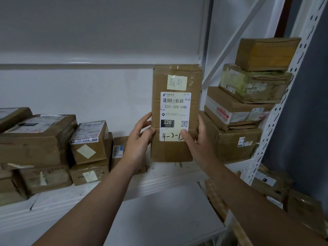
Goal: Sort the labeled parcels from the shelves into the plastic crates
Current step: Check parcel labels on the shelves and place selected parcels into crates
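Head view: box stacks [230,139] flank held parcel [175,110].

Parcel storeroom: white slotted-steel shelving rack [276,110]; stacked brown taped cardboard parcels [232,139] bearing white printed barcode shipping labels [175,110] and handwritten location codes.

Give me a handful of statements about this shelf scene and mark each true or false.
1. The left hand and right hand both hold the parcel upright. True.
2. The shipping label reads 330-330-C40. False: it reads 220-220-C40.
3. A pale yellow note sits above that label. True.
4. Only two boxes form the stack right of the parcel. False: four are stacked there.
5. A plastic crate is in view. False: none shows.
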Demonstrator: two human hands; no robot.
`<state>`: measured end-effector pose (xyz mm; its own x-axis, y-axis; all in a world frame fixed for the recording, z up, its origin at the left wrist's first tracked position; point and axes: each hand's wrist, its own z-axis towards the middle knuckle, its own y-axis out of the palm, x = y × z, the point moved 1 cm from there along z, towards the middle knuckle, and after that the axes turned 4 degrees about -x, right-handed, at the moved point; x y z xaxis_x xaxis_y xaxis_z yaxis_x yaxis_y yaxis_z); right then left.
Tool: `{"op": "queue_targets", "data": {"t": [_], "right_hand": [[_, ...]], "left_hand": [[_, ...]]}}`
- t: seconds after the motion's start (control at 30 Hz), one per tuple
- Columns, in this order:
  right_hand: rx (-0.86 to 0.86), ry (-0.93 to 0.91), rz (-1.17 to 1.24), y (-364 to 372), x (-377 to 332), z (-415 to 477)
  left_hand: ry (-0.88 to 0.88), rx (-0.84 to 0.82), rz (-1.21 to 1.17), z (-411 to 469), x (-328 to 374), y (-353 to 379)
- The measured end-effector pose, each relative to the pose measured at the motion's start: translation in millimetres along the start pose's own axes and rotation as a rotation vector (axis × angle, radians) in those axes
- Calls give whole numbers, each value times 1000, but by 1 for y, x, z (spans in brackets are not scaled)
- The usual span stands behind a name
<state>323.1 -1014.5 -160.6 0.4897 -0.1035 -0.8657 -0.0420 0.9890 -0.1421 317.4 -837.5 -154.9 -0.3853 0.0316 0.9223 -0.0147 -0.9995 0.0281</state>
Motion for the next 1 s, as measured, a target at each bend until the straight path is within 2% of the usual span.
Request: {"op": "queue_targets", "data": {"t": [0.47,0.57,1.0], "right_hand": [[4,7,-21,-3,8,-2],[5,26,2,-1,9,-8],[50,155,95,-25,8,-86]], "left_hand": [[-49,51,-7,-9,-2,10],[-24,92,-80,-14,2,17],[44,72,-46,-81,-11,59]]}}
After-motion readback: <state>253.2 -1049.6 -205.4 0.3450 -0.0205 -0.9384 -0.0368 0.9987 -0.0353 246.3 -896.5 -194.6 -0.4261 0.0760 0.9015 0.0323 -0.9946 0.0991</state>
